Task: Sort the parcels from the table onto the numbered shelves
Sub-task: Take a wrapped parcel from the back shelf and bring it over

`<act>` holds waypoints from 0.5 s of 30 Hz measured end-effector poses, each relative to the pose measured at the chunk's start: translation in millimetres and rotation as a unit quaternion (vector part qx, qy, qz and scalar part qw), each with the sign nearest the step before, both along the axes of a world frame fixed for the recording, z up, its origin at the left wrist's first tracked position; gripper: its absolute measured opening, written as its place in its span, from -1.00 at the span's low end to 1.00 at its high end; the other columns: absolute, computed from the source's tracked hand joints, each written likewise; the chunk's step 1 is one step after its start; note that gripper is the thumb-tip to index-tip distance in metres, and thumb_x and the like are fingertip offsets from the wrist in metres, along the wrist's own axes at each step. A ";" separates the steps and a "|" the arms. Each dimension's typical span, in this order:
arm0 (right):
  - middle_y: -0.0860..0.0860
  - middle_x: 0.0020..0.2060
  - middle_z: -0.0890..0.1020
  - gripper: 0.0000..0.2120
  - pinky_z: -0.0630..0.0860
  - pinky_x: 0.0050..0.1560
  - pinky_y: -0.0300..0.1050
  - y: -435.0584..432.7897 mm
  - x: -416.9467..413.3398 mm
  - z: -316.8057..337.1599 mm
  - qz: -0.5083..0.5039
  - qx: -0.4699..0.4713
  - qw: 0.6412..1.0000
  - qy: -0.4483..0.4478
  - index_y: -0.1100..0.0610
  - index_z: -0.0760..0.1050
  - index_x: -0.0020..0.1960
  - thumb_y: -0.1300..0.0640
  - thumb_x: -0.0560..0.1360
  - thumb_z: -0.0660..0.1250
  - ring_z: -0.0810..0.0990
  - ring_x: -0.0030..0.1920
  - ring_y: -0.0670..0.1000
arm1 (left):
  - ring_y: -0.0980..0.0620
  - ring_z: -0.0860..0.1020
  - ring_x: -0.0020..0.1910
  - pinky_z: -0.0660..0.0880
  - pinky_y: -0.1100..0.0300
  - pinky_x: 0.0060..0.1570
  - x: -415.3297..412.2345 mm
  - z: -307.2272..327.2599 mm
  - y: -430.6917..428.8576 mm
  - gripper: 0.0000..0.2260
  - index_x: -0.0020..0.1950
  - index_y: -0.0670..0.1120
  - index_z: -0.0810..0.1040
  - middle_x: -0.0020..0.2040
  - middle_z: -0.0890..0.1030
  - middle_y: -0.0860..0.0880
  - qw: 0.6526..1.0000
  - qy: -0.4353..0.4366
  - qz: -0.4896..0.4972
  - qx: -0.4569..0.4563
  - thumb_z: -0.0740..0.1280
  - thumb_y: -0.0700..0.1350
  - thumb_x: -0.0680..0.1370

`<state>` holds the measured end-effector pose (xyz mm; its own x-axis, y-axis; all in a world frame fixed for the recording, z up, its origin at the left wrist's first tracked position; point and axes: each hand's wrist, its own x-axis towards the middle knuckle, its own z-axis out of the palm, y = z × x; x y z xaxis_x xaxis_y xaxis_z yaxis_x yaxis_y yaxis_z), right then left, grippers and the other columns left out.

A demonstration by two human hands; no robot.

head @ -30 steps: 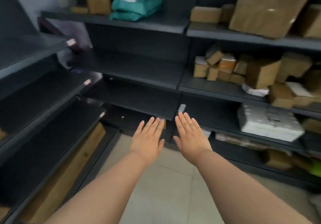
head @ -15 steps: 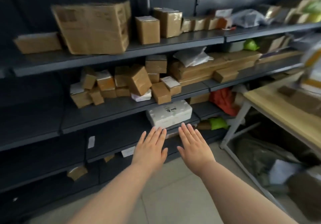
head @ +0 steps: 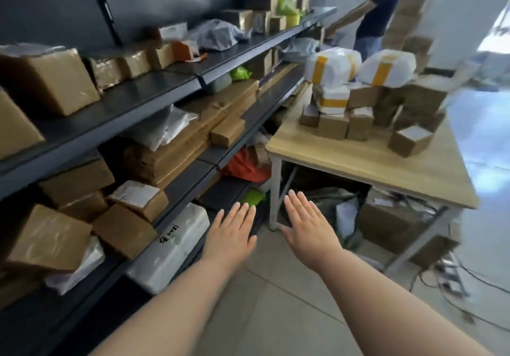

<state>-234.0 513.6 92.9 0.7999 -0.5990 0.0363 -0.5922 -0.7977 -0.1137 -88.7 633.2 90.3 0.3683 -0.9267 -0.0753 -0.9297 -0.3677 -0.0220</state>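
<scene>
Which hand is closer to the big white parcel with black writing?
Left. The left hand hovers just right of the white parcel; the right hand is farther right, beyond the left one.

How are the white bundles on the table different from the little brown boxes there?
The white bundles are round and puffy; the brown boxes are square-edged. The white bundles wear yellow tape; the brown boxes are plain cardboard. The white bundles sit mostly on top, the brown boxes below. Both rest on the wooden table.
</scene>
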 end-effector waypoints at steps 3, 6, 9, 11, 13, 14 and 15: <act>0.01 0.55 -0.22 -0.40 -0.33 0.44 -0.14 -13.5 -0.5 -1.0 -0.056 0.027 0.998 -0.011 0.13 -0.22 0.56 -0.09 0.65 -0.06 -0.30 0.53 -0.02 | 0.05 -0.16 0.56 -0.18 0.02 0.51 13.0 1.3 -41.5 -0.44 0.58 -0.05 -0.19 0.60 -0.12 0.00 0.998 -0.008 -0.057 0.010 -0.04 0.08 0.67; 0.00 0.55 -0.23 -0.40 -0.33 0.46 -0.13 -32.8 -15.1 -3.4 -0.089 0.028 0.996 0.000 0.12 -0.23 0.56 -0.09 0.65 -0.08 -0.29 0.53 -0.02 | 0.04 -0.16 0.56 -0.16 0.02 0.51 8.7 -2.7 -81.3 -0.44 0.58 -0.05 -0.18 0.60 -0.12 0.00 0.994 -0.008 -0.109 0.020 -0.04 0.09 0.66; 0.01 0.55 -0.22 -0.39 -0.29 0.48 -0.12 -66.6 -35.5 -6.2 -0.157 0.042 0.987 -0.013 0.13 -0.23 0.56 -0.10 0.65 -0.07 -0.28 0.53 -0.02 | 0.05 -0.17 0.56 -0.16 0.02 0.52 -1.4 -6.5 -123.6 -0.45 0.58 -0.04 -0.18 0.60 -0.12 0.02 0.987 -0.008 -0.158 0.024 -0.05 0.10 0.67; 0.02 0.55 -0.23 -0.39 -0.29 0.48 -0.13 -94.1 -50.7 -7.3 -0.202 0.054 0.978 -0.009 0.14 -0.23 0.56 -0.10 0.66 -0.07 -0.28 0.53 -0.01 | 0.06 -0.18 0.56 -0.17 0.02 0.52 -7.9 -5.5 -154.0 -0.45 0.58 -0.04 -0.18 0.60 -0.13 0.02 0.984 -0.009 -0.179 0.023 -0.06 0.09 0.67; 0.02 0.54 -0.23 -0.40 -0.28 0.49 -0.11 -126.6 -66.2 -8.0 -0.228 0.056 0.972 0.011 0.14 -0.25 0.55 -0.09 0.66 -0.09 -0.28 0.53 -0.01 | 0.06 -0.18 0.56 -0.17 0.03 0.52 -12.9 -2.3 -187.7 -0.46 0.58 -0.04 -0.19 0.60 -0.13 0.02 0.981 -0.016 -0.191 0.016 -0.07 0.09 0.67; 0.03 0.54 -0.23 -0.40 -0.26 0.51 -0.10 -145.1 -73.2 -7.2 -0.238 0.054 0.970 0.019 0.14 -0.25 0.55 -0.09 0.66 -0.09 -0.28 0.53 0.00 | 0.06 -0.19 0.56 -0.17 0.03 0.51 -14.4 -0.1 -205.4 -0.46 0.58 -0.04 -0.20 0.60 -0.14 0.02 0.981 -0.019 -0.192 0.012 -0.07 0.09 0.67; 0.03 0.55 -0.23 -0.40 -0.24 0.52 -0.09 -164.9 -79.2 -6.4 -0.247 0.052 0.967 0.022 0.15 -0.25 0.55 -0.09 0.66 -0.10 -0.27 0.53 0.00 | 0.06 -0.19 0.56 -0.17 0.03 0.51 -15.7 2.7 -223.2 -0.46 0.58 -0.04 -0.20 0.60 -0.14 0.02 0.981 -0.020 -0.191 0.007 -0.08 0.09 0.67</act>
